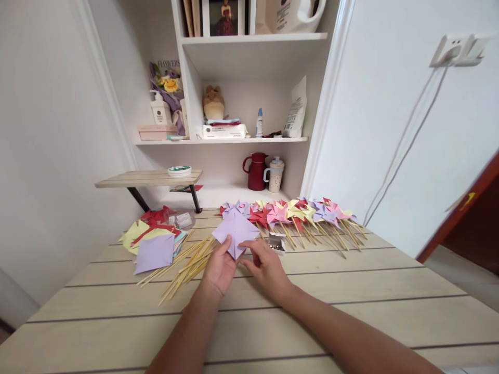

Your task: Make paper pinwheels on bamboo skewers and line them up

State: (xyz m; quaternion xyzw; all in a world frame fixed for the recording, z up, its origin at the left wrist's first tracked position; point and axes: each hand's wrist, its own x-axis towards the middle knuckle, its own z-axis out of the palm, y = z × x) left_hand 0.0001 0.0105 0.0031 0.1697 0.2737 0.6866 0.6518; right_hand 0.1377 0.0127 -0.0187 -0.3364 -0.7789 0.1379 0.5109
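A lilac paper square is held just above the tabletop, near the middle, standing on one corner like a diamond. Creases or cuts run across it; which of the two cannot be told. Being square, it has no true long axis; its diagonals run roughly away from the person and across, with the nearest corner pointing back toward the wrists.

That near corner is pinched by the left hand, thumb on top. The lower right edge is met by the fingertips of the right hand, thumb and forefinger closed lightly on the paper, the other fingers loose.

For folding, it is judged that the sheet is best kept flat and steady by the left hand while a corner is brought to the centre by the right, with no hard crease pressed in.

Bamboo sticks lie scattered just left of the hands, and beside them a stack of coloured sheets topped by another lilac piece. Beyond the square, a row of finished pinwheels is laid out, sticks pointing toward the person. A small box sits just right of the square.
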